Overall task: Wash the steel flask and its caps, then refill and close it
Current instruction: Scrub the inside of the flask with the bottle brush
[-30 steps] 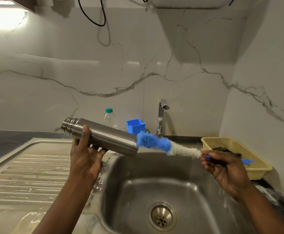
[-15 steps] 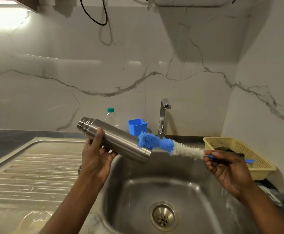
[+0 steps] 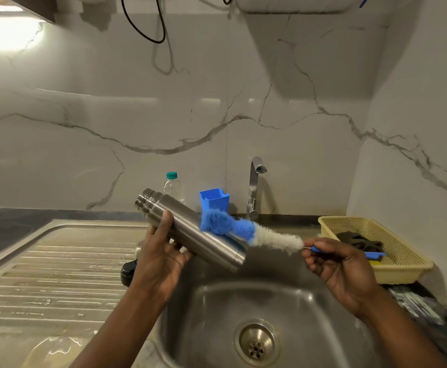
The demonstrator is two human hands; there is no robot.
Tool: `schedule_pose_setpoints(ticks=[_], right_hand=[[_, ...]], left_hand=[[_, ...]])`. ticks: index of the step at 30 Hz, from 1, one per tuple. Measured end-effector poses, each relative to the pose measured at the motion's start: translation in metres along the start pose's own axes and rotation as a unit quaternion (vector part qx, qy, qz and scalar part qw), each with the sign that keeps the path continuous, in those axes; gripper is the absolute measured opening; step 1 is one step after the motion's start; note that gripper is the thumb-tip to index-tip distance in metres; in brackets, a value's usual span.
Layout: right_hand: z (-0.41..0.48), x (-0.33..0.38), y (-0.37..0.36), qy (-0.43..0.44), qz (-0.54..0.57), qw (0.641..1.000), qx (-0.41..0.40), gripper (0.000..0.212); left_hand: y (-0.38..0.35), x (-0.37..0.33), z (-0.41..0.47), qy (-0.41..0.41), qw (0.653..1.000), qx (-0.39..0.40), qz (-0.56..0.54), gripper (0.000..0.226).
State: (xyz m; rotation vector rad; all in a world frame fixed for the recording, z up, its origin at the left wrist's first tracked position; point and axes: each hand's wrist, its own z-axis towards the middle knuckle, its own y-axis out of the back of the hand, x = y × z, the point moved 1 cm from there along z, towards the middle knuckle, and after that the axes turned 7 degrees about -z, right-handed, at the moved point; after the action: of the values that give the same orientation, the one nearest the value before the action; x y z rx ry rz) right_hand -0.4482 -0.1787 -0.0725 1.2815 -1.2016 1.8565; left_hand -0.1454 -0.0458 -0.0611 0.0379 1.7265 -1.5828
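Observation:
My left hand [image 3: 161,258] grips the steel flask [image 3: 190,229], which is tilted over the left rim of the sink with its threaded neck up to the left and its base down to the right. My right hand [image 3: 336,264] holds the blue handle of a bottle brush [image 3: 246,231]. The brush's blue and white bristles lie against the upper side of the flask near its base. A black cap [image 3: 128,270] sits on the drainboard just behind my left wrist, partly hidden.
The steel sink basin [image 3: 217,309] with its drain [image 3: 257,343] is below the hands. A tap [image 3: 255,187] stands behind it, with a blue holder [image 3: 214,199] and a small plastic bottle [image 3: 174,185]. The ribbed drainboard [image 3: 52,272] is at left, a yellow basket [image 3: 403,261] at right.
The flask has moved right and tilted more steeply over the sink. The brush has gone from the flask's base end onto its upper side.

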Motion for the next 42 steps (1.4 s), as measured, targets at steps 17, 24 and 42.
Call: schedule_pose_setpoints(ticks=[17,24,42], right_hand=[[0.0,-0.002,-0.011,0.02,0.009,1.0,0.001,0.025],[-0.003,-0.011,-0.03,0.03,0.042,0.998,0.033,0.026],[-0.004,-0.006,-0.025,0.03,0.04,0.999,0.017,0.024]], left_hand=[[-0.004,0.011,-0.003,-0.016,0.998,0.012,0.052,0.041],[-0.002,0.028,-0.007,0.022,0.989,0.063,0.131,0.046],[0.008,0.028,0.001,0.011,0.978,0.073,0.194,0.042]])
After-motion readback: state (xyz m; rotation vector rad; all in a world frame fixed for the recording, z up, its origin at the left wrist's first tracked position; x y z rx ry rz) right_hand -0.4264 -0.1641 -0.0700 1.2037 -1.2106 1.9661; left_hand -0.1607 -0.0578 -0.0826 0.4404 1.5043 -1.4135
